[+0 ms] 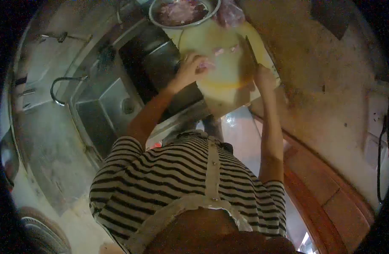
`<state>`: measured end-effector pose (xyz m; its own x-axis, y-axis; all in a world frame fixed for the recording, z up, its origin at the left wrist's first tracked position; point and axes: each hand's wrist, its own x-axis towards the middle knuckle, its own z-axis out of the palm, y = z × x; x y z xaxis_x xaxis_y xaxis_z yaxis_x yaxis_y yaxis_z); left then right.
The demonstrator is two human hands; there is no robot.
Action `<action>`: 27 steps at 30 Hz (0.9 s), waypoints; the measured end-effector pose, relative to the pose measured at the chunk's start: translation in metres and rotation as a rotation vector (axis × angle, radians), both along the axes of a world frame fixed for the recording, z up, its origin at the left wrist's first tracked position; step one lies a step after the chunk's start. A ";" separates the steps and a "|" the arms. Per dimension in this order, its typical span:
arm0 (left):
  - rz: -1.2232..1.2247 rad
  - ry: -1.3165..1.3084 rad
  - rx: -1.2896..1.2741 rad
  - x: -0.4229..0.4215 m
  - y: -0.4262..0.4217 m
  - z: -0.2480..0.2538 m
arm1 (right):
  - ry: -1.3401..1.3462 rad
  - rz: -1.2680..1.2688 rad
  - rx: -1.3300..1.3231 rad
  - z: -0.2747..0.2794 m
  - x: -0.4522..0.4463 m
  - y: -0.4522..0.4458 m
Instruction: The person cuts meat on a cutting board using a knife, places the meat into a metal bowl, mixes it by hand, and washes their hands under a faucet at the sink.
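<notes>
My right hand [264, 78] is closed around the handle of a knife [251, 50], its dark blade pointing away from me at the right side of a pale yellow cutting board [194, 40]. At the board's left edge my left hand [190, 70] has its fingers curled on a small pinkish piece of meat [206, 66]. Two other small bits of meat [220, 51] lie on the board between the hands. Beyond the board, a metal bowl [171, 27] holds a heap of pink, raw-looking meat [179, 12].
A clear plastic bag [229, 13] with something pinkish in it sits beside the bowl. Left of the board are a dark basin [143, 59], a steel sink [112, 99] and a curved faucet [54, 89]. A stained wall [317, 80] runs along the right.
</notes>
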<state>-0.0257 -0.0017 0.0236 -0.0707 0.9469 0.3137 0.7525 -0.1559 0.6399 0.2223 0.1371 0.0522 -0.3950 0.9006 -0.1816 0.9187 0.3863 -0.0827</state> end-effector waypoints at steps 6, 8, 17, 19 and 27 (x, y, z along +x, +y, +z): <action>0.172 0.032 -0.012 0.021 -0.011 -0.026 | 0.010 0.432 0.300 -0.049 -0.043 -0.070; 0.248 0.001 0.043 0.024 -0.004 -0.038 | 0.210 0.381 0.278 -0.065 -0.037 -0.079; 0.379 -0.091 0.095 0.039 0.034 -0.056 | 1.114 -0.498 -1.076 -0.017 -0.038 -0.096; 0.420 -0.179 0.097 0.049 0.035 -0.045 | 1.192 -0.415 -1.102 -0.028 -0.066 -0.105; 0.589 -0.629 0.687 -0.002 0.071 0.065 | 1.069 -0.052 -0.680 0.068 -0.102 -0.116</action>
<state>-0.0274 0.0688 0.0890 -0.7854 0.3500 0.5106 0.3962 -0.3495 0.8490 0.1202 0.0210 0.1205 -0.5967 0.7701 -0.2255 0.2844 -0.0598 -0.9568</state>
